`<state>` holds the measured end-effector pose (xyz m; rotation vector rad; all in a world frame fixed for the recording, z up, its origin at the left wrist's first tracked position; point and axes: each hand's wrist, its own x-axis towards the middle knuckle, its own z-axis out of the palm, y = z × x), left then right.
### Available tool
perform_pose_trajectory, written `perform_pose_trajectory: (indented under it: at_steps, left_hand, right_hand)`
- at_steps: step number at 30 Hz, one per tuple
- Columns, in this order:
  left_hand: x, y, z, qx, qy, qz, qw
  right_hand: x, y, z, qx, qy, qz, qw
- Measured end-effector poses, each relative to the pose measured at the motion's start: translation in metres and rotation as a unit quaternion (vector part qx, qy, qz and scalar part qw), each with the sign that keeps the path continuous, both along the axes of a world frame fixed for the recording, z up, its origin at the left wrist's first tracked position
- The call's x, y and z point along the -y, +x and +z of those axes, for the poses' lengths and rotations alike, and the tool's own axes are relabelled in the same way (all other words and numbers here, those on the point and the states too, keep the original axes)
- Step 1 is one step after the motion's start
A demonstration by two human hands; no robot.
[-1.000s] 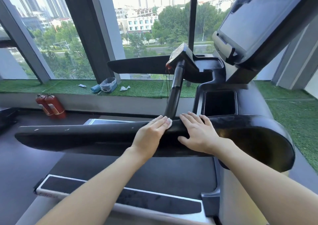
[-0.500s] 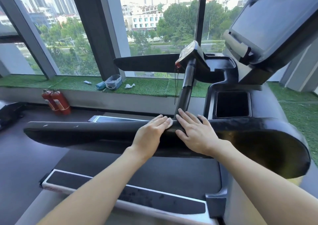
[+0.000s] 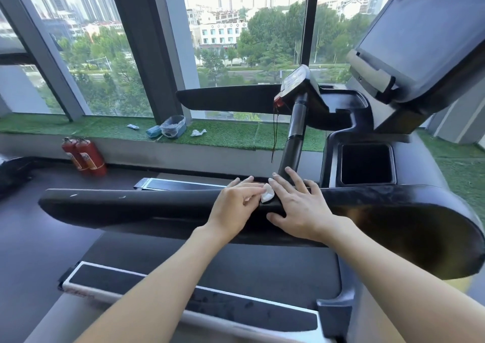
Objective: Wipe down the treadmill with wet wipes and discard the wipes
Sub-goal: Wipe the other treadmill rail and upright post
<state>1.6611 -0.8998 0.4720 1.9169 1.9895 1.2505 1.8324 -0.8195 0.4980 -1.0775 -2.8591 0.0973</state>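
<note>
The treadmill's near black handrail [image 3: 131,203] runs across the middle of the view. My left hand [image 3: 236,206] lies on top of it with its fingers curled, pinching a small bunched white wet wipe [image 3: 267,196] against the rail. Just to the right, my right hand [image 3: 299,206] rests flat on the same rail with fingers spread; its fingertips touch the wipe and its thumb lies on the rail's front face. The treadmill belt [image 3: 236,264] lies below my forearms.
The console screen [image 3: 420,35] rises at the upper right above a cup holder [image 3: 366,164]. The turf window ledge [image 3: 231,135] carries a bag-lined bin [image 3: 173,126], a blue wipe pack [image 3: 153,132] and a crumpled wipe [image 3: 198,132]. Two fire extinguishers [image 3: 84,156] stand on the floor at the left.
My left fingers have curled from flat, bunching the wipe so it shows between the hands. My right hand has slid a little left to meet it.
</note>
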Motion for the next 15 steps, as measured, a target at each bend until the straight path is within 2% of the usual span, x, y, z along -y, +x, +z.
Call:
perform_pose_trajectory:
  at_steps: [2, 6, 9, 12, 15]
  left_hand:
    - [0.0, -0.001, 0.003, 0.013, 0.003, -0.013, 1.0]
    - [0.008, -0.014, 0.003, -0.033, 0.024, -0.024, 0.999]
    - [0.019, -0.039, 0.006, -0.034, -0.001, 0.027, 0.999]
    - [0.023, -0.05, 0.017, 0.022, -0.026, 0.095, 0.995]
    - [0.016, -0.027, 0.026, 0.044, -0.015, 0.015, 0.999]
  right_hand:
    - [0.001, 0.0, 0.0, 0.001, 0.0, 0.002, 1.0]
    - [0.0, 0.002, 0.002, 0.003, -0.008, 0.002, 1.0]
    - [0.001, 0.001, 0.003, 0.0, -0.012, 0.001, 1.0]
    - [0.003, 0.0, 0.002, 0.001, -0.004, -0.004, 1.0]
    - [0.004, -0.002, 0.001, 0.004, 0.003, -0.011, 1.0]
